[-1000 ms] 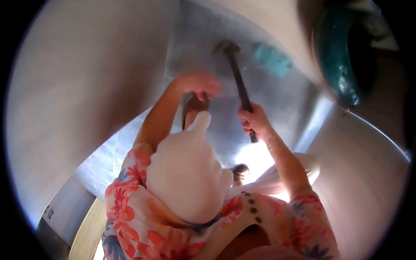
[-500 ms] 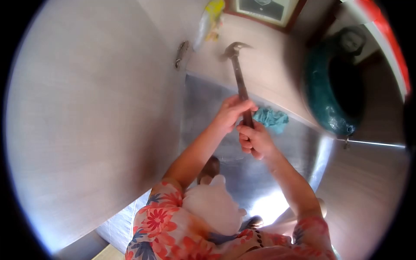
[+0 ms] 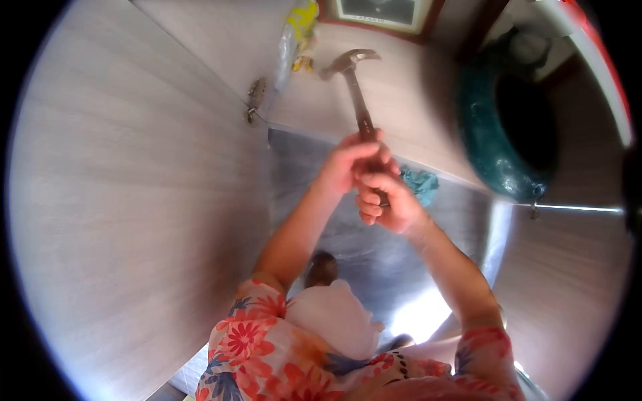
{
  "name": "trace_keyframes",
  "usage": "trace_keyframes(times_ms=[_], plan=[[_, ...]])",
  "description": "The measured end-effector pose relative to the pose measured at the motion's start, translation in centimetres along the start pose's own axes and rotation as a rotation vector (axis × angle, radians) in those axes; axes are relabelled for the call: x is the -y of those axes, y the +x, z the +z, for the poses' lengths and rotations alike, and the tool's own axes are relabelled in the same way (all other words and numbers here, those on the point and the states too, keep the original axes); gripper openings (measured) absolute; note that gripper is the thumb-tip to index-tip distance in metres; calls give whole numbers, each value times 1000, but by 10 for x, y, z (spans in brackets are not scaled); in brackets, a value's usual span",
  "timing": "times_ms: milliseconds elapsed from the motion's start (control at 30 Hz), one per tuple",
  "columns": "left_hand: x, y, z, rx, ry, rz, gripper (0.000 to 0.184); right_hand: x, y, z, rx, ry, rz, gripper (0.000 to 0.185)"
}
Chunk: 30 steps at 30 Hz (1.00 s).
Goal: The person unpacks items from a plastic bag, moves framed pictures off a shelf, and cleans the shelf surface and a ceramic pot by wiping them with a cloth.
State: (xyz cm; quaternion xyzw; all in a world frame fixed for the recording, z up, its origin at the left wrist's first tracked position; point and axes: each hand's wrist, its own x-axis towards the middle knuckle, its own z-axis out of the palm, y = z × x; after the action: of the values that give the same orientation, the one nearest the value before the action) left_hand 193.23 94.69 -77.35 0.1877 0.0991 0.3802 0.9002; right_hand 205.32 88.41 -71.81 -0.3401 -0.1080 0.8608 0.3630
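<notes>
A claw hammer [image 3: 356,100] with a dark handle points away from me, its metal head at the far end over a pale shelf. My left hand [image 3: 349,162] is wrapped round the middle of the handle. Close behind it, my right hand [image 3: 391,200] grips the handle near its lower end, with a bit of the butt showing between the fingers. The two hands almost touch. A crumpled teal cloth or bag [image 3: 420,184] lies just beyond my right hand, partly hidden by it.
A pale door panel [image 3: 147,187] with a metal hinge [image 3: 255,100] stands on the left. On the shelf [image 3: 401,87] are a framed picture [image 3: 388,12], a yellow-and-clear plastic packet [image 3: 297,33] and a large teal glossy vessel [image 3: 481,134]. Grey flooring [image 3: 361,260] lies below.
The hammer has shifted slightly up and left in view, its head turned a little. My hands have moved closer together on the handle, and the camera view has shifted slightly.
</notes>
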Motion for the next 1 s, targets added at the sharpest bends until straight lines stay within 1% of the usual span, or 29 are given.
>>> trace_keyframes(times_ms=[33,67,100,133,167,200,233,267,333,367,400,467,500,533,567,600,633,667,733,800,833,967,1000], plan=[[-1,2,-7,30,-14,-5,26,0,2,4,-58,-66,-42,13],[-3,2,-10,-45,36,-45,27,-2,4,7,-115,-131,-84,13],[-6,4,-12,-117,85,-86,28,-3,10,6,-152,-276,-136,24],[-7,4,-13,-187,135,-127,29,-6,18,-1,-198,-401,-166,24],[-12,6,4,-383,349,-130,35,-7,26,-2,-243,-525,-193,23],[-11,9,3,-477,478,-82,35,-6,32,-1,-287,-649,-221,23],[-10,12,2,-568,609,-34,35,-3,33,0,-321,-752,-205,24],[-10,18,0,-654,740,14,35,-3,42,-3,-320,-798,-246,24],[-17,29,-10,-729,730,115,25,-3,64,-14,-318,-887,-326,26],[-24,33,-6,-737,674,145,23,7,69,-19,-232,-854,-260,33],[-33,38,-3,-741,618,172,22,24,58,-2,-239,-935,-217,37],[-64,48,-50,-535,571,167,18,42,41,-15,-186,-1231,-447,48],[-79,51,-52,-583,598,133,17,59,17,-18,-227,-1151,-476,43],[-93,55,-52,-636,627,102,16,72,4,-36,-314,-1360,-703,36],[-102,60,-62,-636,672,110,16,86,-9,-54,-496,-1598,-938,29],[-115,66,-77,-604,665,94,17,99,-21,-72,-743,-1776,-1144,22],[-123,68,-74,-598,690,113,12,113,-37,-89,-785,-1931,-1241,26],[-130,69,-71,-591,715,131,8,117,-53,-86,-961,-1951,-1009,27],[-147,74,-80,-538,693,160,16,122,-68,-95,-1026,-2096,-992,30],[-162,79,-88,-527,724,161,18,123,-69,-109,-1032,-2051,-1022,32],[-167,82,-92,-571,715,176,15,123,-69,-114,-1035,-2028,-1037,32],[-186,86,-103,-573,765,167,16,124,-72,-115,-995,-1979,-1002,36],[-188,88,-106,-566,761,158,14,123,-72,-115,-978,-1981,-1006,37]])
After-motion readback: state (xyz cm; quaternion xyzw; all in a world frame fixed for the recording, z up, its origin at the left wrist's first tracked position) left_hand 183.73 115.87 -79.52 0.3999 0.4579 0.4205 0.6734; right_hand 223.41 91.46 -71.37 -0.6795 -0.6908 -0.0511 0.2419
